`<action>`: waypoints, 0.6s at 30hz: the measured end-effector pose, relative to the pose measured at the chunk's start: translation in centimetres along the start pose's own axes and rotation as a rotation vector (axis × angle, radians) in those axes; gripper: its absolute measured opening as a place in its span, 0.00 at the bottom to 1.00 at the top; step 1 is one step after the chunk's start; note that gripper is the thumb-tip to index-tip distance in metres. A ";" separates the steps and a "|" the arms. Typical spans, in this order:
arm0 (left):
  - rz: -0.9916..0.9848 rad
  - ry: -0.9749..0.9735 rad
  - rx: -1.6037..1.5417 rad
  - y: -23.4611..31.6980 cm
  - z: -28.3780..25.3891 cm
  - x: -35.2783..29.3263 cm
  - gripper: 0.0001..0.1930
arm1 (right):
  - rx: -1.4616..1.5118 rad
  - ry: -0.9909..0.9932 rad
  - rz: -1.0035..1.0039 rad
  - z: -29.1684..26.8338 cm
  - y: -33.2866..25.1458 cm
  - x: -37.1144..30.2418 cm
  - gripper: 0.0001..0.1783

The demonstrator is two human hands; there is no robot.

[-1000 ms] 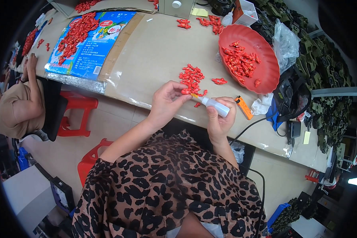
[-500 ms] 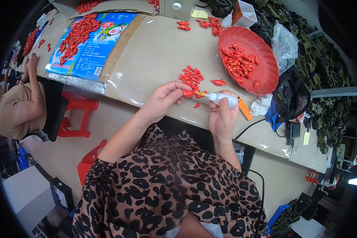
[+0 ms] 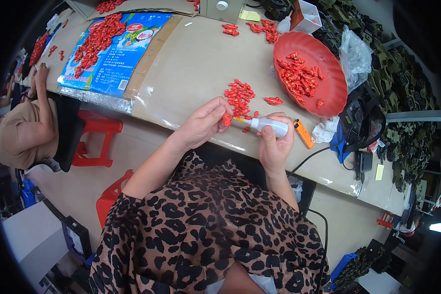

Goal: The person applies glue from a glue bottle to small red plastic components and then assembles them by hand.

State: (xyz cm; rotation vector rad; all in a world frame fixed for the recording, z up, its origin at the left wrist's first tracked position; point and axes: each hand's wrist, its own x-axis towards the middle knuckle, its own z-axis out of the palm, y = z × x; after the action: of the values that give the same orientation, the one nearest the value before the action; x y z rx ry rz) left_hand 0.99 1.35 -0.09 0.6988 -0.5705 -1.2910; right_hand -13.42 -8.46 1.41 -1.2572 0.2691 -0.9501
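Observation:
Between the thumb and fingers of my left hand (image 3: 204, 122) is a small red figurine (image 3: 227, 119), partly covered by the fingertips. My right hand (image 3: 275, 142) is wrapped round a white squeeze bottle (image 3: 274, 127) lying nearly level, its thin yellowish nozzle pointing left at the figurine. A small gap seems to separate nozzle tip and figurine. Just beyond my hands lies a pile of red pieces (image 3: 239, 96) on the table. One loose red piece (image 3: 245, 129) sits near the table edge below the nozzle.
A scalloped red bowl (image 3: 332, 73) with many red pieces stands at the right. Beside it are an orange tool (image 3: 304, 134), crumpled tissue (image 3: 324, 131) and a black cable (image 3: 308, 156). A blue printed cardboard sheet (image 3: 103, 78) bears more pieces. Another person (image 3: 27, 127) sits at far left.
The bottle has tilted closer to level and its nozzle has drawn back from the figurine. My left hand has turned the figurine more upright.

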 end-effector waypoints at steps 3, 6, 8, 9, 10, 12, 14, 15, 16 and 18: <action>-0.002 0.003 0.002 0.0 0.0 0.0 0.10 | -0.023 -0.012 -0.015 0.0 0.0 -0.1 0.12; -0.004 0.001 0.001 0.0 -0.1 0.0 0.10 | -0.047 -0.011 -0.003 -0.1 0.0 -0.1 0.12; -0.006 -0.002 0.001 0.0 -0.1 0.0 0.10 | -0.055 -0.007 -0.005 0.0 0.0 -0.1 0.12; -0.004 0.000 -0.004 -0.1 -0.1 0.0 0.10 | -0.063 -0.003 -0.007 0.1 0.0 -0.1 0.12; -0.002 0.001 -0.008 -0.1 -0.1 0.0 0.10 | -0.063 -0.003 -0.006 0.1 0.0 -0.2 0.12; -0.002 0.002 -0.014 0.0 0.0 -0.1 0.10 | -0.070 -0.009 -0.013 0.0 0.0 -0.2 0.12; -0.001 0.002 -0.019 0.0 -0.1 -0.1 0.10 | -0.071 -0.008 -0.013 0.0 0.0 -0.2 0.12; 0.000 -0.004 -0.012 0.0 -0.1 -0.1 0.09 | -0.071 -0.008 -0.012 0.0 -0.1 -0.2 0.12; 0.001 -0.011 -0.006 0.0 -0.2 -0.1 0.09 | -0.072 -0.008 -0.012 0.1 -0.1 -0.2 0.12; 0.000 -0.007 -0.013 0.0 -0.2 -0.1 0.09 | -0.061 0.002 -0.006 0.2 -0.2 -0.3 0.12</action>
State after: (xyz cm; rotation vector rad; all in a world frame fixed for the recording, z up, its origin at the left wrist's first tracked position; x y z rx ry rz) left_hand 1.09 1.42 -0.23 0.6841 -0.5675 -1.2966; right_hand -13.55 -8.12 1.51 -1.3139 0.2979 -0.9542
